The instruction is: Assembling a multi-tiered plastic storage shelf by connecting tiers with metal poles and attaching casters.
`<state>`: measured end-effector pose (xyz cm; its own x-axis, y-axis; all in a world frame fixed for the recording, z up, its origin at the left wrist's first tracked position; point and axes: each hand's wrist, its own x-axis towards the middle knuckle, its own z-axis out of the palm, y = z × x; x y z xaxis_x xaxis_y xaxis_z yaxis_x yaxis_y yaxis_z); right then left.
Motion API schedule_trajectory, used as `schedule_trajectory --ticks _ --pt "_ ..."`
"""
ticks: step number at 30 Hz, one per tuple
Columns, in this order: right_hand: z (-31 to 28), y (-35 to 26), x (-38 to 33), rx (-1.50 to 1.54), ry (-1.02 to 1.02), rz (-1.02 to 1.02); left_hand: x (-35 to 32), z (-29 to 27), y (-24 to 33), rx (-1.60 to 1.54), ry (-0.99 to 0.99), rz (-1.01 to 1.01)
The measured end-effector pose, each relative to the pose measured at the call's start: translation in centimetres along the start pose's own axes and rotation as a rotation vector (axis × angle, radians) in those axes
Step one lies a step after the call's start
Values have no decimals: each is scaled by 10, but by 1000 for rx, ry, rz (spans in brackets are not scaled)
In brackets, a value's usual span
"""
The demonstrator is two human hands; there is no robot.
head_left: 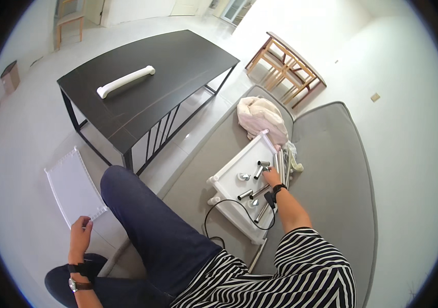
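Note:
My left hand point(80, 236) is low on the left, its fingers curled at the near edge of a white rimmed shelf panel point(74, 185) beside my knee. My right hand point(272, 177) reaches over another white shelf panel point(229, 172) on the sofa, fingers closed on a small chrome tube piece point(265, 168); the fingers partly hide it. Around it lie short metal tubes point(245, 194) and round chrome fittings point(243, 176). Longer metal tubes point(279, 163) rest along the panel's right side.
The grey sofa point(327, 169) holds the panel and a pale pink cloth bundle point(262, 117). A black cable point(206, 220) loops from my right wrist. At the upper left, a black table point(162, 97) carries a white bar-shaped part point(125, 82). A wooden table with chairs point(286, 66) stands farther back.

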<state>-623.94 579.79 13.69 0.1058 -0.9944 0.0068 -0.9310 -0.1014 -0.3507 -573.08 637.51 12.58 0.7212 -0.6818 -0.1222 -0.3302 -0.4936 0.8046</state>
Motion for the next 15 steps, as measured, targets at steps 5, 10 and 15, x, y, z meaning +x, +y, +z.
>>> schedule_trajectory --ticks 5,10,15 --pt "7 -17 9 -97 -92 48 -2 -7 -3 -65 39 -59" --pt "5 -1 13 324 200 65 17 5 13 -178 3 -38" --pt "-15 -148 -104 984 17 -20 -2 7 61 -280 11 -95"
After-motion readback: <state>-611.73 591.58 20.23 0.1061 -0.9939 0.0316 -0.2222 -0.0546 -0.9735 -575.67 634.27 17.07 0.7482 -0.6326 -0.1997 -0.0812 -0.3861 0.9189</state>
